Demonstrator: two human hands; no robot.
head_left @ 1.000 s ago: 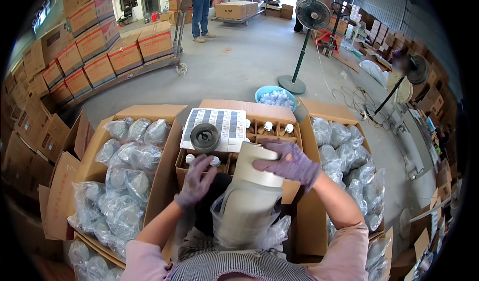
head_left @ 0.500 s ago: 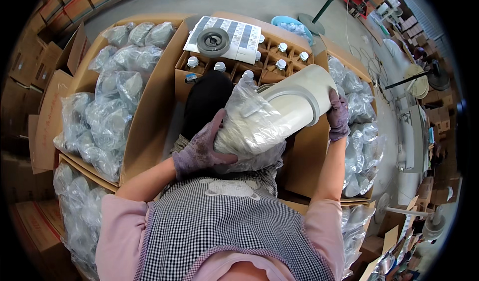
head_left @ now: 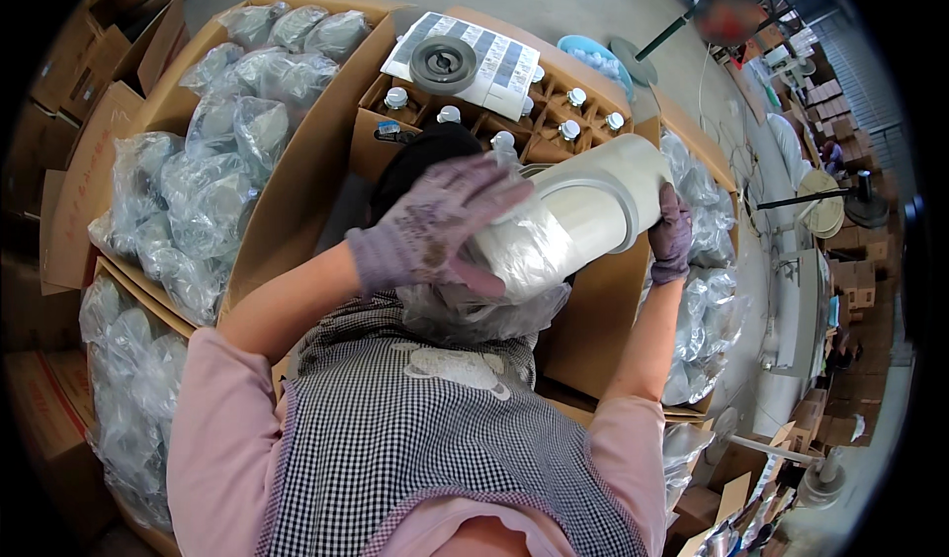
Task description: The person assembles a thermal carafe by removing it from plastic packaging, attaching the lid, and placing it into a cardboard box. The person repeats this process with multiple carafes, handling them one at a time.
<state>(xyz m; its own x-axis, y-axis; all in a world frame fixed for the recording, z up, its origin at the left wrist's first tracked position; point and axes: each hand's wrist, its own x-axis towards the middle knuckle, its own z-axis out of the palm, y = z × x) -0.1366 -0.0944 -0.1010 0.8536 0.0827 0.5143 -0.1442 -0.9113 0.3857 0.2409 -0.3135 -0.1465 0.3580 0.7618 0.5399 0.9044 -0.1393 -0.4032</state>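
Toward ten o'clock, a tall brown cardboard carton (head_left: 306, 152) is filled with rounded pieces in crinkled clear plastic bags (head_left: 213, 191); the wrinkled film hides what they are. Another bagged heap (head_left: 129, 379) sits at eight o'clock, its container cut off by the dark round rim. Just off centre toward eleven, the left hand (head_left: 430, 219), in a purple-grey knit glove, is splayed wide, thumb well apart from fingers, over a loose clear plastic bag (head_left: 484, 312); blur makes it impossible to tell whether it touches the film. At twelve, a divided brown carton (head_left: 381, 147) holds white-capped bottles (head_left: 570, 130), their bodies mostly hidden by the dividers, and a blue-and-white printed flat pack (head_left: 509, 68) bearing a round grey lid (head_left: 442, 65). The large white cylindrical vessel with a grey ring (head_left: 590, 209) slants from the centre toward two o'clock, its lower end inside the bag. At three, the right hand (head_left: 672, 241), gloved likewise, touches its upper end with bent fingers partly out of sight; how firmly they close, I cannot tell.

Beyond lies smooth grey floor (head_left: 563, 3). At one o'clock stand a light blue round basin (head_left: 581, 41) and a green-poled fan (head_left: 664, 36), its head blurred. Toward three, brown boxes (head_left: 855, 285) fade into shadow.
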